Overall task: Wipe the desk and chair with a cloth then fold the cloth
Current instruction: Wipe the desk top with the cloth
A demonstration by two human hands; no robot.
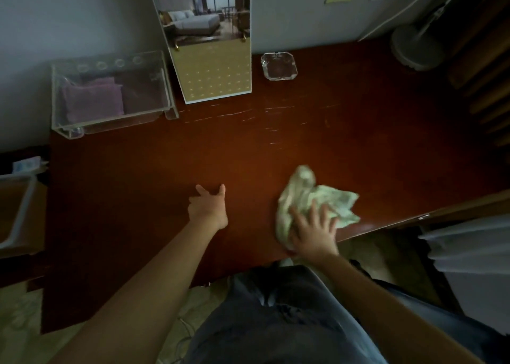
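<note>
A crumpled pale green cloth [317,198] lies on the dark red-brown wooden desk [248,148], near its front edge on the right. My right hand [311,231] presses flat on the cloth's near part, fingers spread over it. My left hand [208,206] rests on the bare desk top left of the cloth, thumb and a finger apart, holding nothing. No chair can be made out.
A clear acrylic box [110,93] with purple towels stands at the back left. A standing calendar card [212,46] leans on the wall, with a glass ashtray [279,66] beside it. A fan base [414,46] stands at the back right. White panels [469,247] lean at the right.
</note>
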